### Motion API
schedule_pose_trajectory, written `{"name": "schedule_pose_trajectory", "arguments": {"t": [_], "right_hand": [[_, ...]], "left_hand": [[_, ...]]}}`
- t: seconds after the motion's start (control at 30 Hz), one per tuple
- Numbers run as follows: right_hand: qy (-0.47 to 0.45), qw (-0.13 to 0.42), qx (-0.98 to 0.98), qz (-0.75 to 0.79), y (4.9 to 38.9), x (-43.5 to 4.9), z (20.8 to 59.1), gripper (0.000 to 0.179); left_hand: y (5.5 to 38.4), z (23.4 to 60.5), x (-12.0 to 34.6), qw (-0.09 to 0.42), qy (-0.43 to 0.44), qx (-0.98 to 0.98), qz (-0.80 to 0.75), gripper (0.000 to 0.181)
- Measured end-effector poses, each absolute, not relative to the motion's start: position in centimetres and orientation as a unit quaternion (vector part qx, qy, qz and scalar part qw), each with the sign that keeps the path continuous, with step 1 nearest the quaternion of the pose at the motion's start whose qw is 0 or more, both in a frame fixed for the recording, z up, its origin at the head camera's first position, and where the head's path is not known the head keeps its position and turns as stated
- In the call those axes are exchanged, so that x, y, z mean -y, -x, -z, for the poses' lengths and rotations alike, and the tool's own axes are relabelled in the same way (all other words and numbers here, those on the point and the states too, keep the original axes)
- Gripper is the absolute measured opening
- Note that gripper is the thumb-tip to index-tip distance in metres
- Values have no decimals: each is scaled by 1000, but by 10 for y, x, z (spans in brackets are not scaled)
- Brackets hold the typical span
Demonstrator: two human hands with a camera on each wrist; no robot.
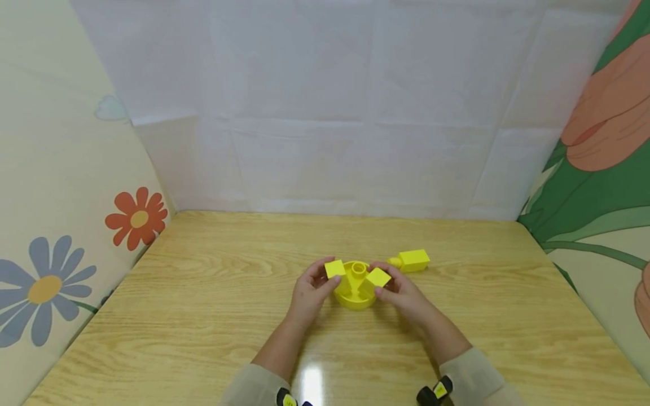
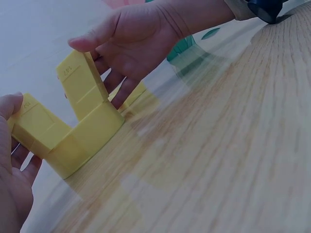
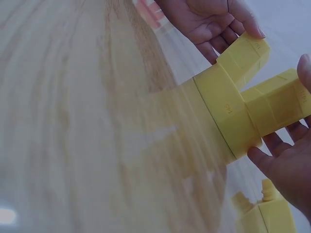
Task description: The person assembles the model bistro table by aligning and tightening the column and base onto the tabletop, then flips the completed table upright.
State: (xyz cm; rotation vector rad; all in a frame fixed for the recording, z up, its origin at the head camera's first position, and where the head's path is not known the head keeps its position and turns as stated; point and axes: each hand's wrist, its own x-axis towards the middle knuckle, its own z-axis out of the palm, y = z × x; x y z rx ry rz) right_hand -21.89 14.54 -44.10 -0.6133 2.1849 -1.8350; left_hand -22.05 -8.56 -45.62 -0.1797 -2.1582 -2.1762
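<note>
A shallow round yellow base [image 1: 355, 305] sits on the table, a ring-shaped socket [image 1: 358, 267] standing up at its far side. Two yellow rectangular blocks rise from it, leaning outward from each other. My left hand [image 1: 307, 293] grips the left block [image 1: 334, 269], thumb on its near face and fingers behind. Around the right block [image 1: 378, 277] my right hand [image 1: 408, 296] holds in the same way. Small raised numbers show on the right block [image 2: 80, 80] in the left wrist view. The blocks' lower ends are hidden inside the base's rim.
Another yellow block [image 1: 414, 260] with a knobbed neck lies on its side just beyond my right hand. The wood-grain table [image 1: 203, 316] meets a white cloth [image 1: 325, 141] at the back. Flower-printed cloths [image 1: 61, 169] hang at both sides.
</note>
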Motion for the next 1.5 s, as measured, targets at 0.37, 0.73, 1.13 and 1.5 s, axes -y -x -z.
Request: {"name": "schedule_pose_trajectory", "arguments": {"t": [0.37, 0.73, 1.13, 1.5], "right_hand": [[150, 88, -742, 647, 210, -136, 448, 64], [141, 92, -752, 637, 202, -124, 447, 67], [142, 76, -746, 646, 201, -124, 448, 66], [46, -64, -761, 644, 220, -165, 444, 52]], "left_hand": [[226, 453, 87, 46, 42, 704, 708, 53], [239, 451, 88, 70, 18, 685, 725, 51], [240, 452, 88, 84, 33, 691, 717, 50], [200, 450, 69, 267, 98, 717, 637, 49]]}}
